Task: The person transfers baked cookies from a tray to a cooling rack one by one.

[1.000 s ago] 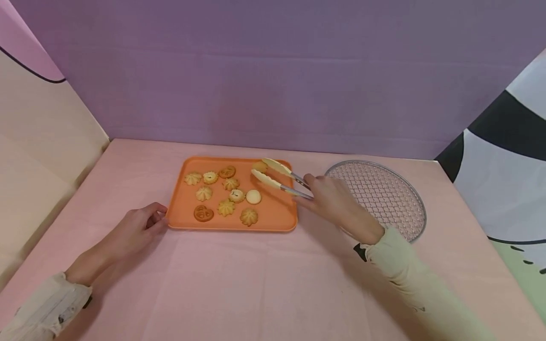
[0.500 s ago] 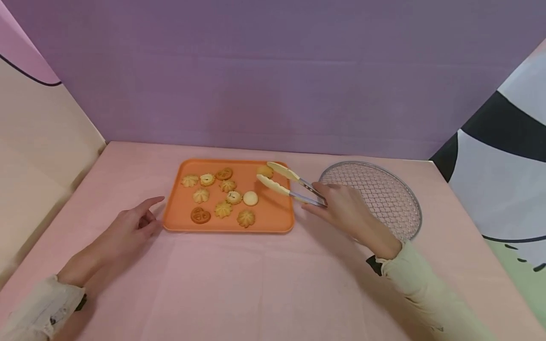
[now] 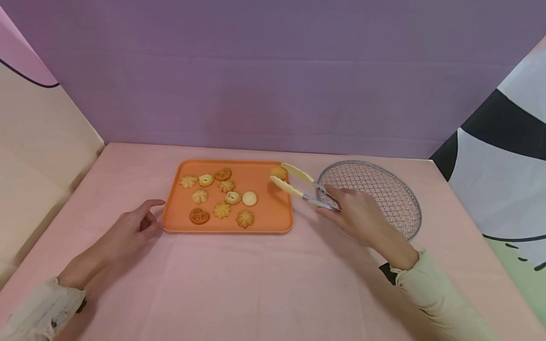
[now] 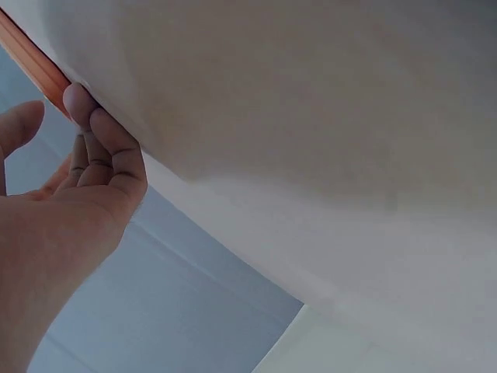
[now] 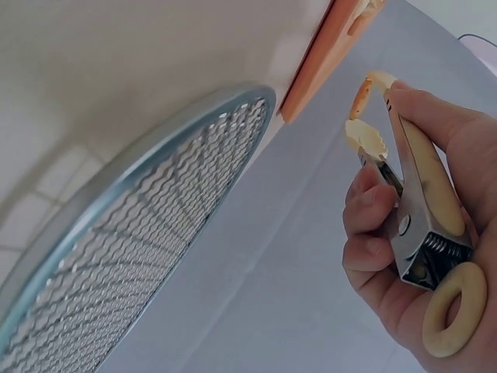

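Observation:
My right hand (image 3: 358, 215) grips a pair of metal tongs (image 5: 423, 202) with cream-coloured tips. Pinched between those tips is a golden cookie (image 3: 278, 172), held over the right end of an orange tray (image 3: 273, 213). Several other cookies (image 3: 222, 210) lie on the tray, some shell-shaped, some round, some pretzel-like. My left hand (image 3: 130, 232) rests by the tray's left edge, its index finger reaching toward the rim and the other fingers loosely bent. Whether that fingertip touches the rim, I cannot tell.
A round wire mesh rack (image 3: 375, 189) with a grey rim lies right of the tray, partly under my right hand in the head view. The pink-covered table (image 3: 256, 284) meets a purple backdrop (image 3: 273, 94) behind.
My right hand has drawn the tongs and the cookie rightward toward the rack. The left hand's fingers have shifted slightly at the tray's edge.

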{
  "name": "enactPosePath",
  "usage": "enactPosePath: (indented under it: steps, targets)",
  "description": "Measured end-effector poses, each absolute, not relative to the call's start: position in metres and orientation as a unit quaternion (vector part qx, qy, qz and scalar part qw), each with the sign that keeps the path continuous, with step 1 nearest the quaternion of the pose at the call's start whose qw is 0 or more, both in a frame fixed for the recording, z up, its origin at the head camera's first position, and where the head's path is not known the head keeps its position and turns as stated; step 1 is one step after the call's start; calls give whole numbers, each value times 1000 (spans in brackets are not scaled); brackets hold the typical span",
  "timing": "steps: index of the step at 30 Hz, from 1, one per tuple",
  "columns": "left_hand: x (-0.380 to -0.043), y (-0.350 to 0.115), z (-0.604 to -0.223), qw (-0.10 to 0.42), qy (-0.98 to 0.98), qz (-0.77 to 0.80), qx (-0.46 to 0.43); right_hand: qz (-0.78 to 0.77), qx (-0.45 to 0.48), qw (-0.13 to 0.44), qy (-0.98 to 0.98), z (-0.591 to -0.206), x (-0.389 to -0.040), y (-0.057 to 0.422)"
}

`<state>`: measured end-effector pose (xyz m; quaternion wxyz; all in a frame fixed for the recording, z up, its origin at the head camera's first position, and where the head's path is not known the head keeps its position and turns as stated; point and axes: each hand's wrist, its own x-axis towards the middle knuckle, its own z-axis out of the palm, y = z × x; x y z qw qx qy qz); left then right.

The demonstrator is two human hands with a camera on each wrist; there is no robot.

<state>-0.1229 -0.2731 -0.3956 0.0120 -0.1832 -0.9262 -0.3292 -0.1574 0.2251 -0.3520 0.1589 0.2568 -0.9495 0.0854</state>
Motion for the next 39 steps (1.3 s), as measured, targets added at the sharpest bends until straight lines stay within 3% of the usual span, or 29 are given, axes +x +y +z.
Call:
enactPosePath:
  steps: [21,39]
  targets:
    - [-124,-271,-395,-13,-927,-320,-194,65,237,196,-949,-352,-152,274]
    - [-126,-270,-398,-8,-932,-304,-198,64,172,168,-969,-352,-155,318]
